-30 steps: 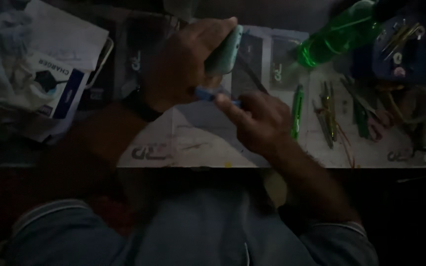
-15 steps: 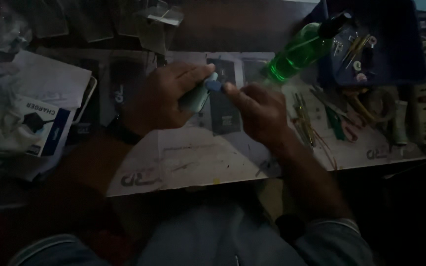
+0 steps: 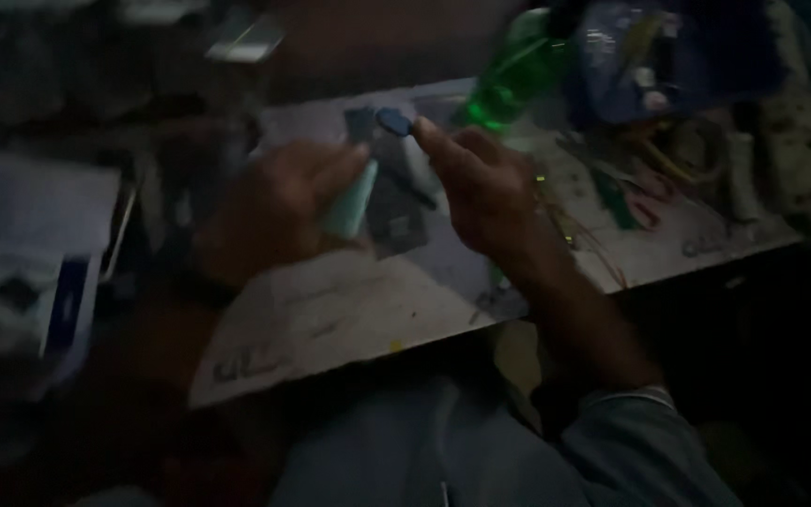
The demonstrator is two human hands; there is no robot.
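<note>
Head view: dim room, cluttered bench (image 3: 668,258) under paper sheet (image 3: 330,319). Left hand (image 3: 274,211) curled round pale teal device (image 3: 351,202), centre frame. Right hand (image 3: 481,183) pinching small dark blue piece (image 3: 393,120). Green bottle (image 3: 509,80) upper centre; wires, tools upper right; papers left.

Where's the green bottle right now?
In the head view the green bottle lies tilted at the top of the workbench, right of centre, just beyond the right hand.

Green bottle (image 3: 509,80) just beyond hands
</note>
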